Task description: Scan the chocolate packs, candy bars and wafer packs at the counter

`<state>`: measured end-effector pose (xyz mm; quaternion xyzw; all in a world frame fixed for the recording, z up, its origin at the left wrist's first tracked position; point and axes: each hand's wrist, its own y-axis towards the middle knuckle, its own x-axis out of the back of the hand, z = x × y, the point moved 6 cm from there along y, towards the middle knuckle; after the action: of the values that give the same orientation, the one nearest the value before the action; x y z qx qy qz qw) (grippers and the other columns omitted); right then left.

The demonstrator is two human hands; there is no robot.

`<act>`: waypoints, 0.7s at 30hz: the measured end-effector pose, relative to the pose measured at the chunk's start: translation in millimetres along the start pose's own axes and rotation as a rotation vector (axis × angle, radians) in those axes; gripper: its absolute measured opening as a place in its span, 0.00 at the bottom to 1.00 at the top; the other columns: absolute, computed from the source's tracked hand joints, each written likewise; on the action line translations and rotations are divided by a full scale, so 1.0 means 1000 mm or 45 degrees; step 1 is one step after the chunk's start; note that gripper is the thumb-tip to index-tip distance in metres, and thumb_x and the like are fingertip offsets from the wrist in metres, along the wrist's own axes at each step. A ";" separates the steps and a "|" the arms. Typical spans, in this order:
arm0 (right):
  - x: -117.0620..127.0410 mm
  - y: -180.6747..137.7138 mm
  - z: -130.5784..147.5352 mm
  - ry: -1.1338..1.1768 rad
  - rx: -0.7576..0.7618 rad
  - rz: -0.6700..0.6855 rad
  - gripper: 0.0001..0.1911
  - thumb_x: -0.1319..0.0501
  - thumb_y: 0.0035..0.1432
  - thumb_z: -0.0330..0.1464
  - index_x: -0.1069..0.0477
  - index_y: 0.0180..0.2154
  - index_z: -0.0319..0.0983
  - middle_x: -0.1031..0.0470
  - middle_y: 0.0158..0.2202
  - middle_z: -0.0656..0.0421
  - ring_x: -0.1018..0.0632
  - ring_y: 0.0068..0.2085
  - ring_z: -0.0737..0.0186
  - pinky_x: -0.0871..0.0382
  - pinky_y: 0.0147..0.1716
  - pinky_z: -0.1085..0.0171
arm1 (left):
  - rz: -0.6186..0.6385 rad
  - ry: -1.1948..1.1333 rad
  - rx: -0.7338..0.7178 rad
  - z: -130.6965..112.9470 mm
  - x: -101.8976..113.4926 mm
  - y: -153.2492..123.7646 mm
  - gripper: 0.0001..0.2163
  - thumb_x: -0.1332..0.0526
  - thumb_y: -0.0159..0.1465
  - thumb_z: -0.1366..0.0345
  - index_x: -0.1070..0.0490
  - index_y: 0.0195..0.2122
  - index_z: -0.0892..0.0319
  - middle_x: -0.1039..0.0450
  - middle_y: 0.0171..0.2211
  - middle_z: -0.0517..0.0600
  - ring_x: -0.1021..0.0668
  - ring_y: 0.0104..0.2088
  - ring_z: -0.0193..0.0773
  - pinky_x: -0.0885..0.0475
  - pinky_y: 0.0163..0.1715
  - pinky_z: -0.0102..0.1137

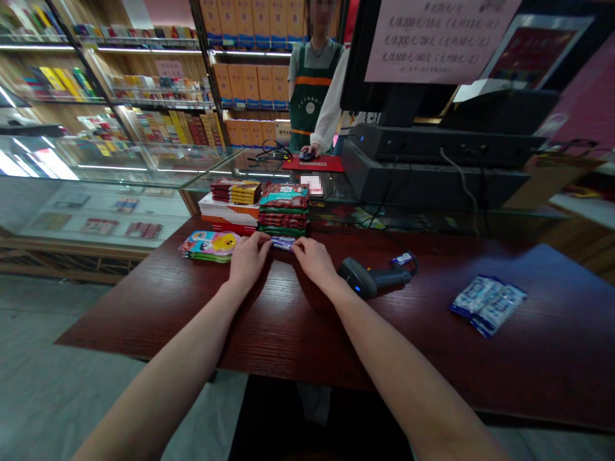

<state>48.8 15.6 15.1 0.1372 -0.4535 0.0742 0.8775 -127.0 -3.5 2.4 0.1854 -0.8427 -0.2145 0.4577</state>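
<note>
Fingertips of the left hand (248, 259) and right hand (314, 259) are bent close to the thumbs at opposite ends of a small purple-and-white packet (282, 243) lying between them; whether they pinch it or merely press it, I cannot tell. It looks light and thin, with a slick wrapper likely to skid under a flat push, so its two ends seem the surest hold. Just beyond both hands stands a stack of red and green packets (284, 197), with cartoon-printed packets (211, 244) beside the left hand and a barcode scanner (360, 276) near the right.
</note>
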 end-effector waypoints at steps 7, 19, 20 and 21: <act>-0.011 0.005 -0.012 -0.043 -0.009 -0.016 0.11 0.42 0.69 0.35 0.21 0.45 0.42 0.18 0.46 0.55 0.20 0.48 0.55 0.33 0.46 0.63 | 0.128 0.192 -0.072 -0.003 -0.008 -0.003 0.08 0.42 0.68 0.66 0.25 0.45 0.58 0.19 0.40 0.54 0.23 0.43 0.48 0.27 0.47 0.41; -0.019 0.014 -0.019 -0.040 -0.022 -0.047 0.08 0.39 0.66 0.35 0.21 0.44 0.42 0.18 0.43 0.56 0.20 0.46 0.55 0.32 0.44 0.62 | 0.194 0.248 -0.036 0.001 -0.013 -0.003 0.10 0.42 0.68 0.67 0.25 0.47 0.59 0.19 0.41 0.54 0.23 0.44 0.48 0.28 0.48 0.40; -0.019 0.014 -0.020 -0.022 -0.036 -0.054 0.07 0.38 0.66 0.34 0.22 0.43 0.42 0.17 0.42 0.56 0.20 0.45 0.55 0.32 0.43 0.62 | 0.198 0.246 -0.035 0.001 -0.013 -0.003 0.10 0.43 0.68 0.67 0.25 0.47 0.60 0.19 0.41 0.54 0.23 0.43 0.48 0.28 0.48 0.40; -0.019 0.014 -0.021 -0.009 -0.047 -0.060 0.06 0.38 0.65 0.34 0.22 0.42 0.42 0.17 0.41 0.57 0.20 0.44 0.56 0.32 0.42 0.63 | 0.201 0.244 -0.034 0.001 -0.014 -0.003 0.10 0.43 0.68 0.67 0.25 0.47 0.60 0.19 0.41 0.55 0.23 0.43 0.48 0.28 0.48 0.40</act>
<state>50.3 35.4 -9.7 0.1320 -0.4545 0.0447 0.8798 -120.9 1.3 -9.3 0.1321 -0.8041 -0.1705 0.5540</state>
